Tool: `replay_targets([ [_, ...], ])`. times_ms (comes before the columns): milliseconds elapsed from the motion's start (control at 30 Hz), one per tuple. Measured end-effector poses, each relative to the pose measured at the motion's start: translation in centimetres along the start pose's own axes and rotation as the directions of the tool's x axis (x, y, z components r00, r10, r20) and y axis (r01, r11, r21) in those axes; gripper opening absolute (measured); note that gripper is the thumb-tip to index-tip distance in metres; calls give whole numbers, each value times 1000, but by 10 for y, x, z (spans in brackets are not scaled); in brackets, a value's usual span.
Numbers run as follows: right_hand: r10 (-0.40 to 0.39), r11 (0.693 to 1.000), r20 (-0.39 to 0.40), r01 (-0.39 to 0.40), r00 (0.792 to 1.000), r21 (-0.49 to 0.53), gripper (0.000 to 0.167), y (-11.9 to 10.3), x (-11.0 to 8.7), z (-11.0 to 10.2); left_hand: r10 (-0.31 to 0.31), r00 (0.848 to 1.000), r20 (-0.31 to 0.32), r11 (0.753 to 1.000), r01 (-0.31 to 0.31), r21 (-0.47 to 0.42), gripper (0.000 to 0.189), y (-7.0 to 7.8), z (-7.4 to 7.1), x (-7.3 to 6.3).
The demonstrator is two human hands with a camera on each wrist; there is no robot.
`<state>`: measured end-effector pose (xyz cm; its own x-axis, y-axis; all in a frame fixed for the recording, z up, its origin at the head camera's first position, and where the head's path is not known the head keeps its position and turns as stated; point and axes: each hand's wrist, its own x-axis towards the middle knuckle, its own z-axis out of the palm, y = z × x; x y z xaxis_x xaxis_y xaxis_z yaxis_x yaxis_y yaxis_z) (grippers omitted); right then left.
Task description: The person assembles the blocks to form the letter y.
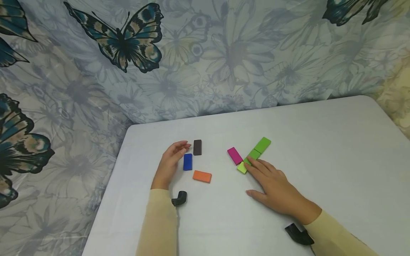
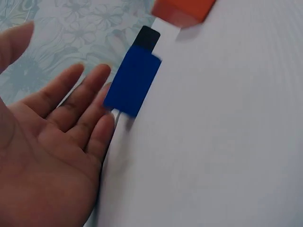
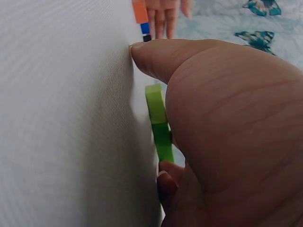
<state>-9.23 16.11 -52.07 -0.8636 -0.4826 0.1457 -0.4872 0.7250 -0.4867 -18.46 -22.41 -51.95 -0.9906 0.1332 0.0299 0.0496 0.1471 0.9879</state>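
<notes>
My left hand point(image 1: 168, 161) rests on its edge at the left, palm facing right and fingers loosely bent. Its fingertips lie beside a blue block point(image 1: 188, 162) and a dark block point(image 1: 197, 147), holding neither. In the left wrist view the palm is bare beside the blue block point(image 2: 133, 81). My right hand point(image 1: 280, 192) is spread palm down, its fingertips touching a slanted row of blocks. That row has a lime block point(image 1: 242, 168) at the near end, then a green block point(image 1: 254, 154) and another green block point(image 1: 263, 145). A magenta block point(image 1: 235, 156) lies against the row's left side.
An orange block point(image 1: 202, 176) lies between the hands, just in front of the blue one. Everything lies on a white-covered table point(image 1: 336, 149). Butterfly-printed cloth point(image 1: 217, 64) hangs behind it and at the left. Each wrist bears a black device point(image 1: 180, 198).
</notes>
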Motion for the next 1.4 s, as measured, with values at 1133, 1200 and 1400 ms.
replay_targets([
  [1133,8,1000,11,-8,1000,5,84,1,2,0,-95,992,78,956,69,287,70,-2,-14,-11],
  [1200,10,1000,15,-10,1000,-1,85,2,2,1,-86,995,57,956,66,286,68,-2,-14,-11],
  [1400,14,1000,22,-13,1000,-4,85,1,2,1,-48,999,7,965,45,257,66,-4,-15,-11],
])
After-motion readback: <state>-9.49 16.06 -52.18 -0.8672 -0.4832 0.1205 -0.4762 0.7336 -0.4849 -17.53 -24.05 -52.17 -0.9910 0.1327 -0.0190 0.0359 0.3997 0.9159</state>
